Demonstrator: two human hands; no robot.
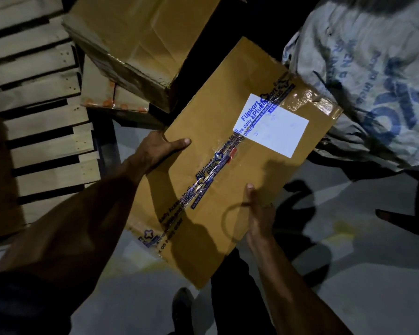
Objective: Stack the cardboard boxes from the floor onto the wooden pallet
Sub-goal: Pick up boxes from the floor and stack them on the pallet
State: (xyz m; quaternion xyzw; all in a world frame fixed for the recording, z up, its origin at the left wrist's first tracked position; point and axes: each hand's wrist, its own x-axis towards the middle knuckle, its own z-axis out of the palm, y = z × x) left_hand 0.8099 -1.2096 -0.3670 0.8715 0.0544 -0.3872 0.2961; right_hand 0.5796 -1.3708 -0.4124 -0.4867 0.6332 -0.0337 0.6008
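We hold one flat, taped cardboard box (228, 165) with a white label, above the grey floor (348, 250): left hand (160, 148) and right hand (259, 213) each clamp an edge. Left of it lie the slatted wooden pallet (46, 141) and two stacked boxes (136, 44).

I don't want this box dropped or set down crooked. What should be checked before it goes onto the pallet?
1. Left hand grips the taped box at its side edge, thumb on top: ok.
2. Right hand grips the opposite edge: ok.
3. Box is off the floor and level: tilted, cannot tell how far up.
4. Free slats on the pallet: bare wood shows at left: ok.
5. Boxes already stacked sit steady: cannot tell, the top one overhangs.
6. Sack touches the box's far corner: cannot tell.
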